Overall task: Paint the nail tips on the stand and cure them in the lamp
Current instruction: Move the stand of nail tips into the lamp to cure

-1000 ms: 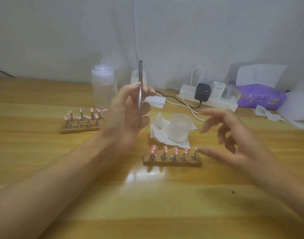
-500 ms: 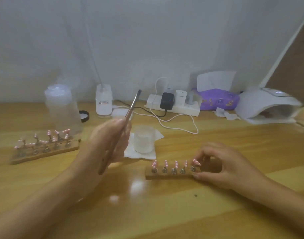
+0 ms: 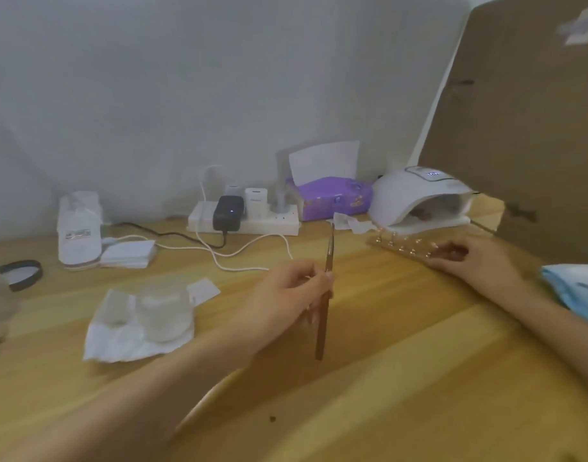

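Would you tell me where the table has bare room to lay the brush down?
Bare wood lies between the left hand and right hand, nearer you than the stand, and along the near edge. Crowded: the back by the power strip, cables and lamp, and around the cup.

Left forearm comes in bare from the lower left, left hand (image 3: 296, 291) raised, fingers curled, pinching the brush (image 3: 323, 315) upright. Right arm stretches in from the right edge and far forward. Right hand (image 3: 469, 258) sits low, knuckles up, thumb and fingers closed on the stand (image 3: 399, 245) end, blurred.
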{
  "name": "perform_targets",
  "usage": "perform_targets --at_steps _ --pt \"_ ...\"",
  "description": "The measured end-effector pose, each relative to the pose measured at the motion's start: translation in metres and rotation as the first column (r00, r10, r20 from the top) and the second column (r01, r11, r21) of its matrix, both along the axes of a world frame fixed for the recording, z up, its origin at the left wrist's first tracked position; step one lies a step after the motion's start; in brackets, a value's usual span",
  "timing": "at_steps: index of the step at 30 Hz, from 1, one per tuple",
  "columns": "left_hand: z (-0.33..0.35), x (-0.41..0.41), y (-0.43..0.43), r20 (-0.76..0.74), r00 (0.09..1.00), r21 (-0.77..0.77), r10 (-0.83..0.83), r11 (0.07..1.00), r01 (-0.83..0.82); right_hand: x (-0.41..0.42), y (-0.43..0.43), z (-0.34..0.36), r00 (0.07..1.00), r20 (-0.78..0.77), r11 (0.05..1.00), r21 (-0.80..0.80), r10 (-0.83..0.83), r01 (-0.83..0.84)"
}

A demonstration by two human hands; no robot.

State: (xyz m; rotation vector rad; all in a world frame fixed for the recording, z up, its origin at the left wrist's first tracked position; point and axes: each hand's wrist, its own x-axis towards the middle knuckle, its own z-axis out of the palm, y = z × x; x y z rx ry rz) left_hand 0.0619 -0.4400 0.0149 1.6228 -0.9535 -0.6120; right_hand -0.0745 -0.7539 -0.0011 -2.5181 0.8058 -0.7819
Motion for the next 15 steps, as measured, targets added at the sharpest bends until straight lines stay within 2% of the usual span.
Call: perform_targets --at_steps 3,5,7,8,11,15 --pt "-0.004 0.009 -0.053 0.071 0.994 0.028 0.086 0.996 -0.088 0.023 -0.007 0.002 0.999 -0.015 0.996 0.079 0.036 -0.034" --pt "-0.008 0.014 -0.073 0.237 0.969 0.081 0.075 0.992 -0.097 0.027 -0.015 0.006 0.997 -0.030 0.981 0.182 0.075 -0.068" --pt "-0.013 0.020 -0.081 0.439 0.897 0.163 0.058 0.976 -0.143 0.023 -0.028 0.010 0.992 -0.007 0.949 0.293 0.128 -0.120" --pt "-0.015 0.024 -0.082 0.480 0.874 0.171 0.072 0.970 -0.174 0.022 -0.035 0.010 0.991 0.022 0.947 0.295 0.130 -0.131" --pt "-0.022 0.033 -0.083 0.426 0.895 0.123 0.132 0.972 -0.202 0.032 -0.054 0.004 0.993 0.107 0.985 0.157 0.049 -0.066" --pt "-0.025 0.037 -0.081 0.349 0.926 0.081 0.145 0.980 -0.184 0.056 -0.067 -0.006 1.000 -0.008 0.995 0.101 0.000 0.001"
